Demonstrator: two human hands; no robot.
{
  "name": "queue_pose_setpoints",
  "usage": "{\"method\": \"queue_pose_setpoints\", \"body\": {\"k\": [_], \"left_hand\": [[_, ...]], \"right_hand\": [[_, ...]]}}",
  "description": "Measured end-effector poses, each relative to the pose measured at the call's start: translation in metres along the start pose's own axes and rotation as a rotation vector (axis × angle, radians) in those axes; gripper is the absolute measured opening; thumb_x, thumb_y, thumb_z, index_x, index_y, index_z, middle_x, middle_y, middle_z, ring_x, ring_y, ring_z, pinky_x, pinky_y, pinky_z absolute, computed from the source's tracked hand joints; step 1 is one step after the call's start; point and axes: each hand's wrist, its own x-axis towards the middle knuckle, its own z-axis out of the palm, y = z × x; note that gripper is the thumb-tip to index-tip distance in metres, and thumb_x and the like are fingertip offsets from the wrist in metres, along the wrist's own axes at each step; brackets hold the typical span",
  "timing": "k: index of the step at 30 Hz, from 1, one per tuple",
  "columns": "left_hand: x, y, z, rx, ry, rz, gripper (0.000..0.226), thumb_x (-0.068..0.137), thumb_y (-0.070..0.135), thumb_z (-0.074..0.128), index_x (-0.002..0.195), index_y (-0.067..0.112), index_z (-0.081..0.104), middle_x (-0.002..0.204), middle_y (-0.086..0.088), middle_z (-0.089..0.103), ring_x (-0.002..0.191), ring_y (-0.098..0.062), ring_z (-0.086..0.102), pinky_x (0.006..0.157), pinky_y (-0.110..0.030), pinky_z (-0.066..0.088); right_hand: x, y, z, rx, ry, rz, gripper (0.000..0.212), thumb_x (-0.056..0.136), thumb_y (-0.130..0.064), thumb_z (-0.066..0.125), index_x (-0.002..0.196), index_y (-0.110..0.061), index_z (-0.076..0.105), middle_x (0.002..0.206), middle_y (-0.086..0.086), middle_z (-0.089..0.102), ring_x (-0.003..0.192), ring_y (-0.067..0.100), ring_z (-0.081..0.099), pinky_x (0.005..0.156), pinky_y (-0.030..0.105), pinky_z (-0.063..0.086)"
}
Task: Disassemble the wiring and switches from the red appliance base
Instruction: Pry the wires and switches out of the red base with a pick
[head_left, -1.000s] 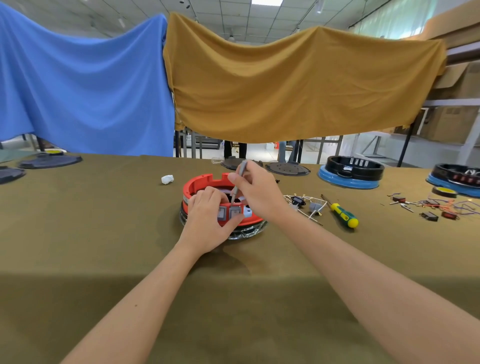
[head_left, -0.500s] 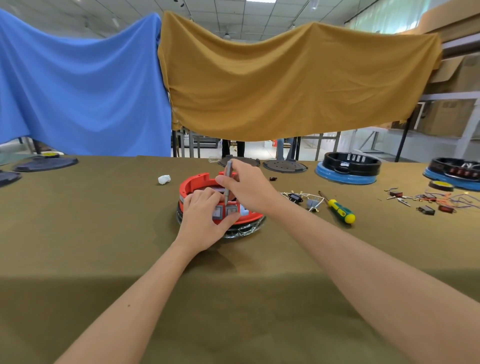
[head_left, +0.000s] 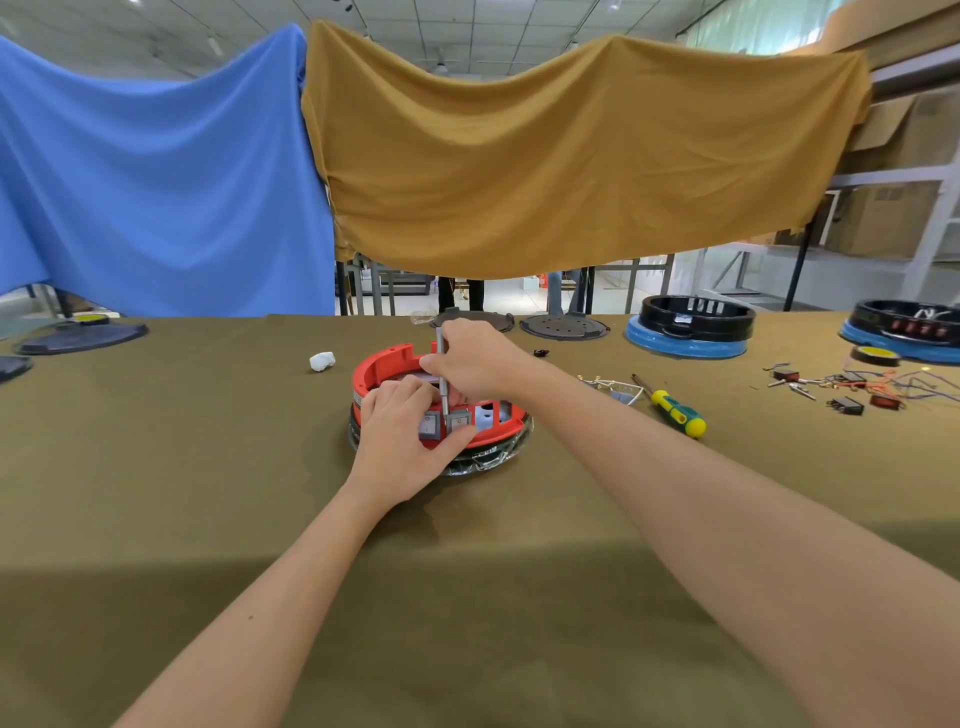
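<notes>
While the red base sat near the middle of the desk, on a dark wire-framed ring, the left hand gripped its near wall, fingers curled over the rim and thumb pressed under two grey switches set side by side in that wall. Right of the switches, two rectangular openings in the wall showed pale blue inside. Right hand was closed around a thin grey tool, held nearly upright, its tip down at the gap between the two switches; tip contact could not be resolved.

Right of the base, apart from it: a loose bundle of white wires with small parts, then a screwdriver with a yellow-green handle lying flat. Further right: a scatter of removed switches and coloured wires, and a roll of yellow tape. Far edge of desk: two black bases on blue rings, two dark round plates, partly behind the right hand. Left of the red base, a small white wad. Far left, dark discs. Blue cloth and ochre cloth hung behind the desk.
</notes>
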Motion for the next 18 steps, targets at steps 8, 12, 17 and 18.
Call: {"method": "queue_pose_setpoints", "body": {"k": [8, 12, 17, 18], "left_hand": [[-0.001, -0.001, 0.000, -0.021, 0.015, -0.004, 0.054, 0.081, 0.066, 0.049, 0.099, 0.018, 0.065, 0.096, 0.010, 0.052, 0.093, -0.009, 0.040, 0.094, -0.028, 0.025], [-0.001, -0.001, 0.001, -0.030, 0.023, -0.006, 0.045, 0.082, 0.059, 0.057, 0.099, 0.018, 0.065, 0.099, 0.011, 0.053, 0.097, -0.012, 0.045, 0.095, -0.029, 0.025], [-0.001, -0.001, 0.000, -0.035, -0.014, -0.014, 0.056, 0.081, 0.067, 0.047, 0.108, 0.022, 0.065, 0.106, 0.009, 0.058, 0.099, -0.012, 0.047, 0.099, -0.031, 0.029], [-0.001, -0.001, 0.000, -0.044, -0.011, -0.012, 0.055, 0.081, 0.067, 0.048, 0.110, 0.023, 0.065, 0.106, 0.010, 0.059, 0.099, -0.012, 0.048, 0.099, -0.032, 0.030]], "right_hand": [[-0.008, 0.008, 0.006, 0.047, 0.080, -0.063, 0.032, 0.100, -0.034, 0.055, 0.076, -0.016, 0.043, 0.071, -0.001, 0.052, 0.059, 0.014, 0.044, 0.054, 0.026, 0.035], [-0.017, 0.015, 0.013, 0.032, 0.124, -0.119, 0.029, 0.100, -0.036, 0.054, 0.079, -0.020, 0.043, 0.071, -0.004, 0.053, 0.060, 0.012, 0.047, 0.055, 0.027, 0.033], [-0.007, 0.001, 0.008, -0.069, 0.022, -0.101, 0.032, 0.102, -0.029, 0.051, 0.075, -0.018, 0.038, 0.072, 0.001, 0.052, 0.059, 0.016, 0.045, 0.054, 0.029, 0.033], [-0.004, -0.002, 0.006, -0.102, -0.001, -0.097, 0.032, 0.102, -0.028, 0.051, 0.074, -0.018, 0.038, 0.074, 0.001, 0.051, 0.061, 0.016, 0.045, 0.054, 0.029, 0.032]]}}
